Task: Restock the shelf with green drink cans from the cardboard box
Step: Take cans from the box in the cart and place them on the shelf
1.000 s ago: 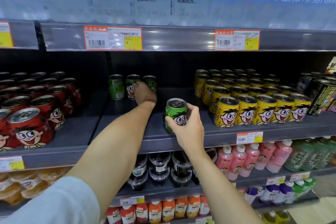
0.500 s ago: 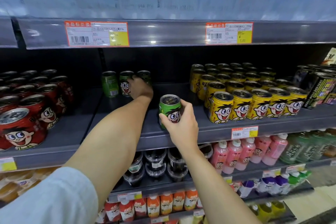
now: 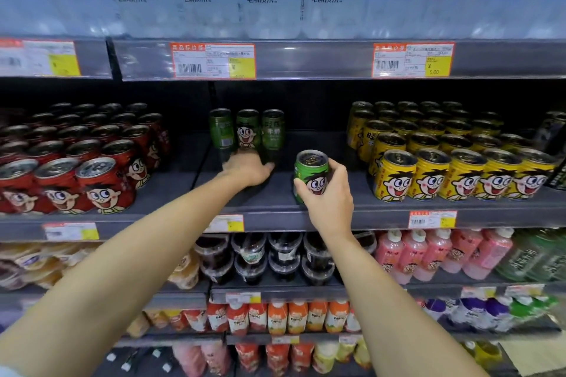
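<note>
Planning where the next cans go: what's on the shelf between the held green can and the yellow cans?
Nothing. In the head view, bare dark shelf runs from the green can in the right hand to the yellow cans.

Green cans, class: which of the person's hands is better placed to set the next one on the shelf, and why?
Right. The right hand already holds a green can upright over bare shelf; the left hand is empty, below the three green cans at the back.

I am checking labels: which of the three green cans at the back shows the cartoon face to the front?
The middle green can. The left green can shows a barcode panel, and the right green can shows text.
</note>
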Demonstrator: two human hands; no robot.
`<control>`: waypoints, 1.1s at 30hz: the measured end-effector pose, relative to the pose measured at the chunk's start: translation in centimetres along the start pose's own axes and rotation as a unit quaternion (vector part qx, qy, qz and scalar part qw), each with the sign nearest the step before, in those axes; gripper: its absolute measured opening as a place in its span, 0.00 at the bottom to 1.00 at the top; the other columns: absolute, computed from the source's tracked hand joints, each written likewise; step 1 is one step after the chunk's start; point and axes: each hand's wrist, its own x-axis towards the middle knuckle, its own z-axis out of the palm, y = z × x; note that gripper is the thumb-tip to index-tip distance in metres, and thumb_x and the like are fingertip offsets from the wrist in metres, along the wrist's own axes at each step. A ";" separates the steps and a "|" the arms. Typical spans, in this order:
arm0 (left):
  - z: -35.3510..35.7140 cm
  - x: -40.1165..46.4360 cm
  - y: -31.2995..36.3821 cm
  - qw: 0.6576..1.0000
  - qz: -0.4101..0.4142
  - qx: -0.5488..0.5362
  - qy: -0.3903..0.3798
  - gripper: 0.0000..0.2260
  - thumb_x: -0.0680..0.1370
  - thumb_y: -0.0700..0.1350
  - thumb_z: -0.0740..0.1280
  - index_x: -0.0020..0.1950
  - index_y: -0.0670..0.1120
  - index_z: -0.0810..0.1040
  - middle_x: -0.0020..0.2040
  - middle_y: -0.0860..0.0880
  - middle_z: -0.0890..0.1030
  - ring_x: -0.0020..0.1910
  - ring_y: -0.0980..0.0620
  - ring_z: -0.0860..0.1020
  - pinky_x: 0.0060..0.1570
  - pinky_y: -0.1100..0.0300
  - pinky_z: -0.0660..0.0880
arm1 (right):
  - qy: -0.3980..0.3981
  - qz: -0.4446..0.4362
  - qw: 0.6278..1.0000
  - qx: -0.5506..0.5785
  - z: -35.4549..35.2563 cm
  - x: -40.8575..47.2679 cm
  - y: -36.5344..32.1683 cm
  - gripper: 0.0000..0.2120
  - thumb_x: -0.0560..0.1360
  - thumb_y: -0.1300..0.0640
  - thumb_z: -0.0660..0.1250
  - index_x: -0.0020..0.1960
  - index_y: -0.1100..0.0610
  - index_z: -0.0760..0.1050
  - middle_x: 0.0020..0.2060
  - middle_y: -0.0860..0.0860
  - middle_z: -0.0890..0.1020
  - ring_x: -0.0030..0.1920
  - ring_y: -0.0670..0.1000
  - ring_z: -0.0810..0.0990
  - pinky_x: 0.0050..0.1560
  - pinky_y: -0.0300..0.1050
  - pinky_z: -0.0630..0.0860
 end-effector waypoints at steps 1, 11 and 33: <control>0.1 -1.0 -0.4 0.999 0.019 -0.025 -0.010 0.29 0.76 0.67 0.58 0.60 0.43 0.77 0.58 0.43 0.79 0.55 0.41 0.77 0.54 0.52 0.76 | 0.001 0.001 1.000 0.000 0.0 0.0 0.0 0.32 0.69 0.43 0.76 0.66 0.50 0.65 0.61 0.48 0.76 0.62 0.51 0.75 0.57 0.52 0.75; 2.8 -7.8 -2.0 0.994 0.086 0.036 0.058 0.25 0.81 0.62 0.53 0.65 0.46 0.73 0.63 0.45 0.74 0.63 0.43 0.72 0.66 0.45 0.66 | -0.010 0.020 1.000 0.018 -0.1 0.1 0.0 0.33 0.68 0.42 0.76 0.66 0.46 0.64 0.60 0.46 0.77 0.61 0.49 0.76 0.60 0.51 0.75; 4.4 -8.6 -1.9 0.974 0.084 0.006 0.211 0.22 0.75 0.56 0.54 0.57 0.46 0.80 0.56 0.50 0.81 0.51 0.44 0.79 0.62 0.49 0.70 | -0.099 0.057 0.993 -0.042 1.2 8.2 -1.7 0.33 0.66 0.57 0.79 0.67 0.57 0.69 0.56 0.56 0.80 0.57 0.56 0.79 0.51 0.42 0.73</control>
